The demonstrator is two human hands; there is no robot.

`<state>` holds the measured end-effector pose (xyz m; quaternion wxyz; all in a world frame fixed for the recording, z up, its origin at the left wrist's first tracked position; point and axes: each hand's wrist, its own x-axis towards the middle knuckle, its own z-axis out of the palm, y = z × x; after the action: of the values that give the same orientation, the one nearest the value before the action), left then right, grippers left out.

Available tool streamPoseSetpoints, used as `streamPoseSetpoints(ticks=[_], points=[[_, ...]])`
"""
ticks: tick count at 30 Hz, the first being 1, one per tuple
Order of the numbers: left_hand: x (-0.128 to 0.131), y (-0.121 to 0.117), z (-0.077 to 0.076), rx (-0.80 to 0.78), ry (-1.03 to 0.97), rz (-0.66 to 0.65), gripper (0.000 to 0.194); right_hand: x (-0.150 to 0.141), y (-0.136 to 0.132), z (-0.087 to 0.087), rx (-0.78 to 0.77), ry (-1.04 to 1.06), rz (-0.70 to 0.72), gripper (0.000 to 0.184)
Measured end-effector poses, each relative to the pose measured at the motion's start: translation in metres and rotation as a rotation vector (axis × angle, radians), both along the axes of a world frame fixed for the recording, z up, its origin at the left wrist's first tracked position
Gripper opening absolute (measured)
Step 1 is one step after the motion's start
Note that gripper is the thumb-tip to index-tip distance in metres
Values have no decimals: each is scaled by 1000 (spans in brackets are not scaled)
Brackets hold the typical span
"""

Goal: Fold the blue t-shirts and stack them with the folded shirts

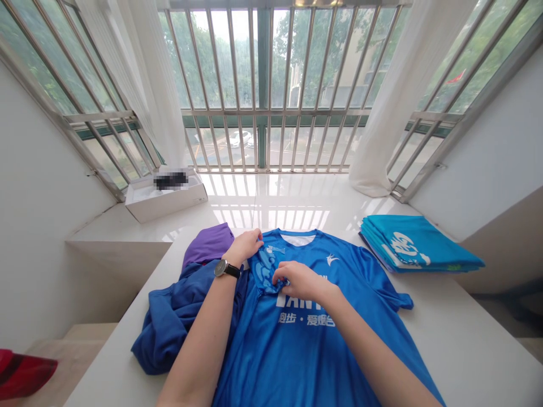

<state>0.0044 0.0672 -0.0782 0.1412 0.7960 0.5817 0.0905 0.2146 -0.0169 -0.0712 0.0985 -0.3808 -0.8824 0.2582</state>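
A glossy blue short-sleeved shirt (275,362) lies front up on the white table (458,339), its wavy-patterned flap (265,263), apparently a sleeve, turned over the chest. The left hand (244,247) pinches the shoulder edge; the right hand (299,278) is closed on the flap's lower corner. The slick fabric could slide or spring back if either grip loosens, and the crumpled navy garment (169,316) against the shirt could drag or bunch that side. A white bird-like emblem (332,259) marks the chest; below, partly covered capitals show "AN", then "跑步 · 爱烟台".
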Motion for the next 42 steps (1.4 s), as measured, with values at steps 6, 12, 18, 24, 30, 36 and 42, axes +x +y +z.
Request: streamPoseSetpoints(ticks=[6, 12, 18, 24, 30, 36, 42], points=[[-9, 1, 3, -6, 47, 43, 23, 11, 6, 2, -108, 156, -61, 20], [-22, 1, 10, -36, 76, 75, 22, 13, 20, -21, 54, 151, -319, 24], [-14, 0, 4, -54, 96, 70, 24, 5, 23, -47, 157, 90, -520, 37], [-10, -1, 0, -72, 113, 91, 27, 4, 24, -49, 185, 50, -551, 29], [-13, -2, -2, -86, 129, 125, 26, 5, 24, -48, 207, 52, -559, 30], [-13, 0, -5, -80, 142, 134, 18, 5, 25, -51, 214, 52, -554, 33], [-12, 1, -7, -40, 145, 133, 19, 6, 26, -51, 214, 68, -567, 36]])
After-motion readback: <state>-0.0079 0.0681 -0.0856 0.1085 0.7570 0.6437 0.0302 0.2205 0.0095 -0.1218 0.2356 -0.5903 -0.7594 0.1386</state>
